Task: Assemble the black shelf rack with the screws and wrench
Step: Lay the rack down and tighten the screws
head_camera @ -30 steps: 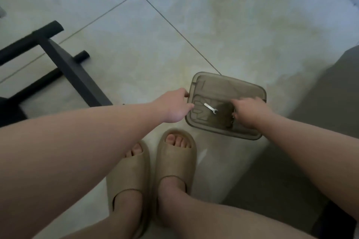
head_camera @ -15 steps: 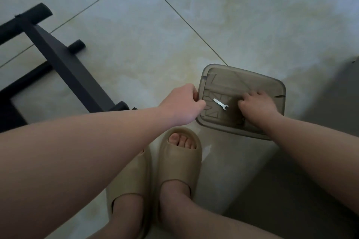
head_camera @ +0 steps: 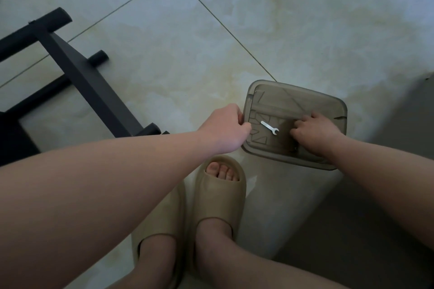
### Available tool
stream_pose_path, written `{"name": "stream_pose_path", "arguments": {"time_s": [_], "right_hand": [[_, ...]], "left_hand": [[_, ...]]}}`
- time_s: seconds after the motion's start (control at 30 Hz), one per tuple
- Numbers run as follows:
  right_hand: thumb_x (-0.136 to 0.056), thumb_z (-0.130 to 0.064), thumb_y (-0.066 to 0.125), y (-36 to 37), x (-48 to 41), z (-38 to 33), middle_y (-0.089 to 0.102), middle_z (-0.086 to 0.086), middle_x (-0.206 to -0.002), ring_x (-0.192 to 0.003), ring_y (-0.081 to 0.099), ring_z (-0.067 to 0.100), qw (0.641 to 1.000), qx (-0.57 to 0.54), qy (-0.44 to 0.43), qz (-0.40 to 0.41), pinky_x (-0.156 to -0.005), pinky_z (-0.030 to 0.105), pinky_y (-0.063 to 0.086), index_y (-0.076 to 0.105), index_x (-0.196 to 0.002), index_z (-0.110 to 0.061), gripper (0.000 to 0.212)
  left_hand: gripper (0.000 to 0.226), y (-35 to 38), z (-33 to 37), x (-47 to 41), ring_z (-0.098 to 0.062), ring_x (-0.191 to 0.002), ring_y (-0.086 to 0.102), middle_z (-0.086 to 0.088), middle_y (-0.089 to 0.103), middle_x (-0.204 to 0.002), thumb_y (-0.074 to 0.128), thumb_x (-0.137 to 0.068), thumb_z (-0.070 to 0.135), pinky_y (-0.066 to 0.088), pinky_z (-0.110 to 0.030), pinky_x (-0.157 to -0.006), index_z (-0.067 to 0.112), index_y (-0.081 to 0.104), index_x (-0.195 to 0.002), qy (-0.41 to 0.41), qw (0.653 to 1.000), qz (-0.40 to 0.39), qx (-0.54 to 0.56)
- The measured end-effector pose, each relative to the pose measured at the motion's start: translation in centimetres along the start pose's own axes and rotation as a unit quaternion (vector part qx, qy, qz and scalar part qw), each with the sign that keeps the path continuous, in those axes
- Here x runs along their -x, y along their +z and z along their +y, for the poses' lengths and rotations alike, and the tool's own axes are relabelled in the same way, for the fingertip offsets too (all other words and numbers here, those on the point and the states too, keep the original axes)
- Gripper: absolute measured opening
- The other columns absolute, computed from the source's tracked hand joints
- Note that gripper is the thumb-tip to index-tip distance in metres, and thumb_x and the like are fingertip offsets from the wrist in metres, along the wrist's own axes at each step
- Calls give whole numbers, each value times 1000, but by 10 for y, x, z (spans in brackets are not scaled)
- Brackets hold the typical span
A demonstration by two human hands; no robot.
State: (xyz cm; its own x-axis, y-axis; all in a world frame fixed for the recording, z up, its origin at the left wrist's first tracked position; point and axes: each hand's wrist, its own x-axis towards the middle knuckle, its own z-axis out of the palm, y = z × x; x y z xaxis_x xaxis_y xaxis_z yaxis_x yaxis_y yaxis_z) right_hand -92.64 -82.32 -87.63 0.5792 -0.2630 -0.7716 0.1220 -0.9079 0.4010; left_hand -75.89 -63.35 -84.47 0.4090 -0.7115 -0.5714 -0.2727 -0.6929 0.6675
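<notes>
The right grip point(head_camera: 314, 135) has curled deeper into the tray point(head_camera: 305, 91), beside the wrench point(head_camera: 269, 127); whether it holds anything, I cannot tell. The left grip point(head_camera: 225, 128) clasps the tray's rim.

Pale marbled floor tiles point(head_camera: 305, 19); pair of beige slide sandals point(head_camera: 220, 197) worn on bare feet, side by side; smoky translucent plastic lid point(head_camera: 293, 98) flat on the tiles just beyond the toes.

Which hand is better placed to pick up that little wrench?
Probably the right hand: it is inside the tray beside the wrench, while the left hand grips the tray's edge.
</notes>
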Motion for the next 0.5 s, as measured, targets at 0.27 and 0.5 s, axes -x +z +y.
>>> {"name": "stream_pose_path", "arguments": {"time_s": [0.27, 0.5], "right_hand": [[-100, -14, 47, -46, 29, 16, 54, 9, -135, -126, 51, 30, 979, -185, 85, 26, -99, 38, 41, 49, -132, -17, 33], [-105, -8, 40, -130, 74, 4, 61, 14, -129, -117, 57, 33, 848, -508, 76, 126, -89, 30, 43, 62, -132, -13, 35]], "left_hand": [[43, -29, 7, 19, -28, -112, 58, -8, 64, -122, 51, -100, 41, 38, -31, -81, 14, 47, -133, -29, 997, -43, -53], [26, -104, 6, 81, -21, -99, 54, 0, 64, -111, 51, -100, 39, 37, -30, -79, 20, 56, -118, -25, 989, 16, -148]]}}
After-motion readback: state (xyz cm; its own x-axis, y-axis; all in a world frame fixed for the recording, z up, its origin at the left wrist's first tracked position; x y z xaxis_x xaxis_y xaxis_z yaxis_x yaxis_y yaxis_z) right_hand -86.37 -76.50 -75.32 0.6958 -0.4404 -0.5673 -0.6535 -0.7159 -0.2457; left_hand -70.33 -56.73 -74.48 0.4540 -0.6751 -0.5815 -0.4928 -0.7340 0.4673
